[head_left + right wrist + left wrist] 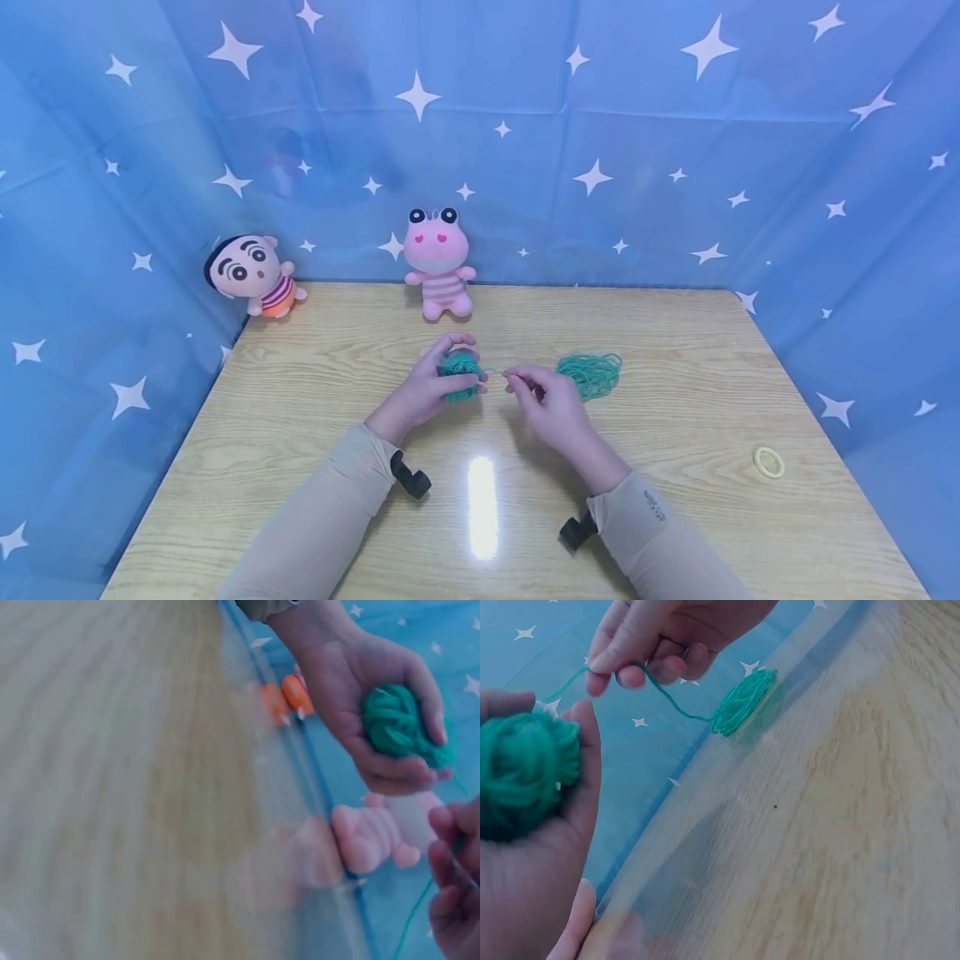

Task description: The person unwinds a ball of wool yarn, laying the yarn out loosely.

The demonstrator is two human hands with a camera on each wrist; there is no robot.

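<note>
A ball of green yarn sits in my left hand, whose fingers and thumb curl round it above the table. To its right my right hand pinches a thin strand of yarn between thumb and fingertips. From the ball that strand runs to the pinch, then on to a loose green skein lying on the table just beyond the right hand. In the right wrist view the ball rests against the palm, and the right hand is partly cut off by the edge.
A pink plush toy sits at the table's back edge, behind the left hand. Another plush doll leans at the back left corner. A pale yellow ring lies on the wooden table at the right. Blue star-patterned curtains hang around.
</note>
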